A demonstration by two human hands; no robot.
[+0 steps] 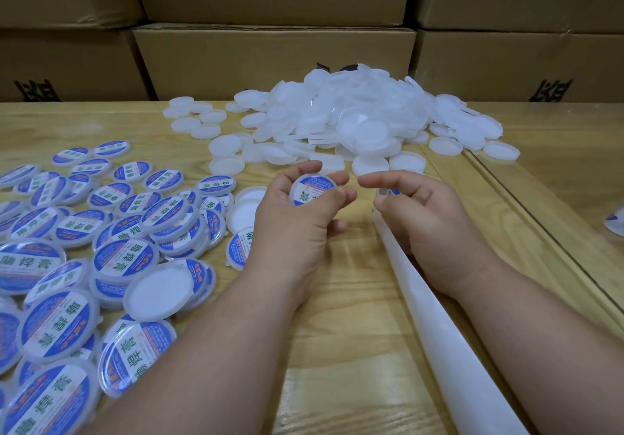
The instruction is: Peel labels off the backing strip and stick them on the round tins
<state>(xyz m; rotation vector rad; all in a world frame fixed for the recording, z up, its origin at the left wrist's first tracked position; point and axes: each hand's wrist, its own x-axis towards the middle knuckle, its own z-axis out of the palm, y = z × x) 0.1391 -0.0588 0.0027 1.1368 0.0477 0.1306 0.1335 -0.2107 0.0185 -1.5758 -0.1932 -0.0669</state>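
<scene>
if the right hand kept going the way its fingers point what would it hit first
The right hand points left, toward the left hand, which holds a round white plastic tin with a blue label. It would likely meet those fingertips or the tin first, though depth is unclear.

A packing or stockroom bench in a small warehouse: brown cardboard cartons point(273, 59), printed with black characters, stand stacked in a wall along the far edge of a pale wooden table point(337, 299). A heap of blank white round tins point(354, 120) is piled near that far edge, while dozens of blue-labelled tins point(111, 232) spread over the left side. A white backing strip point(449, 340) trails toward the near edge.
</scene>
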